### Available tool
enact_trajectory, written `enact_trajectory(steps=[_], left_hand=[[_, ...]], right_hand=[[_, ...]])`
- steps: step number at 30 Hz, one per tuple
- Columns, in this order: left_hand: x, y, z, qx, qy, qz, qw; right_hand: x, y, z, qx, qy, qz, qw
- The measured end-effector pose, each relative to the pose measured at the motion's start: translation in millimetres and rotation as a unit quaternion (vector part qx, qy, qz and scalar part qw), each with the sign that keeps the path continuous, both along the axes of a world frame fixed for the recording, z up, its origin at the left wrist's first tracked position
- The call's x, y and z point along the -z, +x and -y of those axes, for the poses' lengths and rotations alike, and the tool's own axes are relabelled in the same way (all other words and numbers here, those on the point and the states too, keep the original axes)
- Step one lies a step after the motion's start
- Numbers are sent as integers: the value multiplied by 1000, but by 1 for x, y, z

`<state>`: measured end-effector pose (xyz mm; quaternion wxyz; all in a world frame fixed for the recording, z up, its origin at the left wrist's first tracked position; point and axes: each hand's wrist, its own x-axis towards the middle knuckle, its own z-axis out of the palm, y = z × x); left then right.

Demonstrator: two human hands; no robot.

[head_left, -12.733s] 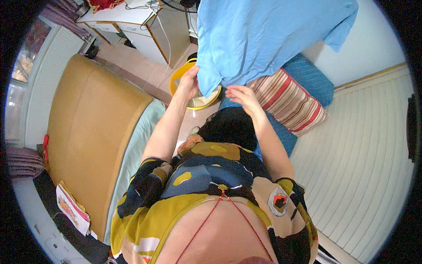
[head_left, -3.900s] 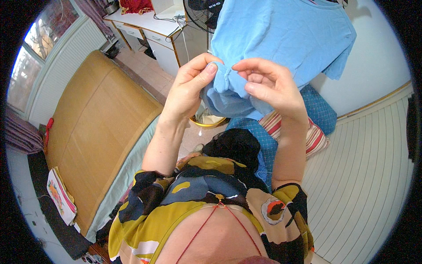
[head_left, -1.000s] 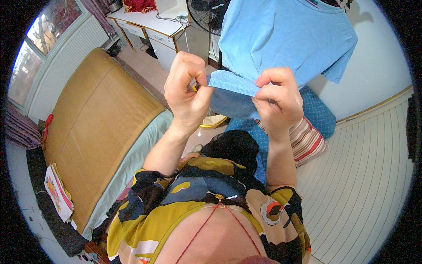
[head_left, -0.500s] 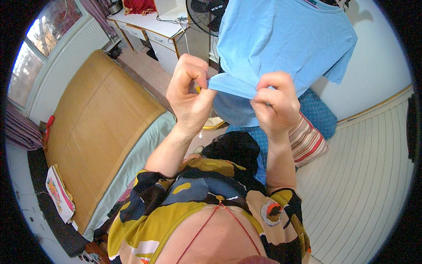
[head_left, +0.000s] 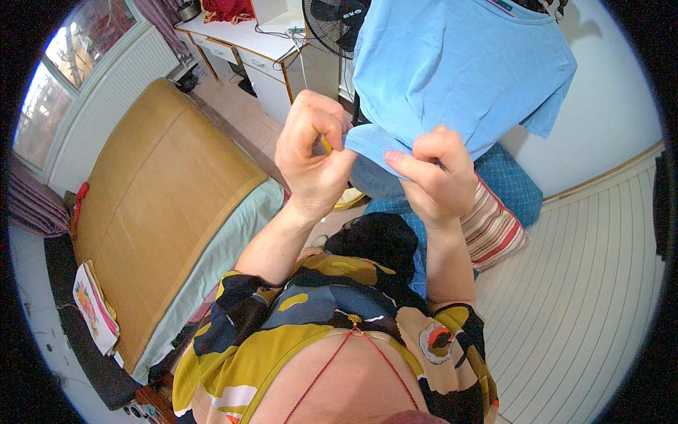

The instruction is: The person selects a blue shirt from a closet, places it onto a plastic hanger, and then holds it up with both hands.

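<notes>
A light blue T-shirt (head_left: 459,71) hangs in front of me, its neckline at the top and a short sleeve out to the right. Its lower hem is lifted toward me. My left hand (head_left: 313,152) pinches the hem at the left, thumb against curled fingers. At the right, my right hand (head_left: 439,177) grips the same hem, with its thumb lying along the cloth. A short band of hem spans the gap between the two hands. The fingertips are partly hidden behind the cloth.
A bed with a brown mat (head_left: 162,205) stands at the left. Behind the shirt are a black fan (head_left: 332,27) and a white desk (head_left: 265,42) with cables. A striped pillow (head_left: 491,222) and a blue checked cushion (head_left: 512,184) lie beside white slatted panelling (head_left: 565,297).
My hands have come closer together along the hem, the left moving slightly right. The right thumb has shifted left onto the cloth, and the hem now sags more.
</notes>
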<state>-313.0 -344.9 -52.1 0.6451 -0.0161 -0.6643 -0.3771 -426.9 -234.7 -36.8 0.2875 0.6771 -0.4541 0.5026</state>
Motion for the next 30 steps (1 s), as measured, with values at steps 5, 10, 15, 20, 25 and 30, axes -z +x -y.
enact_trajectory(steps=[5,10,15,20,25,30], left_hand=[[1,-1,1,26,62,-10,998],[-2,-1,4,31,66,-25,997],[-5,0,5,35,73,-23,996],[-5,1,8,39,87,-27,995],[-4,1,10,45,69,-42,996],[-8,0,6,56,87,-66,992]], right_hand=[[-2,4,-1,-13,1,-10,1000],[-5,2,-5,-19,7,-50,999],[-7,4,-12,-4,10,-47,999],[-5,4,-12,-5,17,-32,999],[-5,2,-13,3,7,-35,999],[-1,0,-13,7,3,-28,1000]])
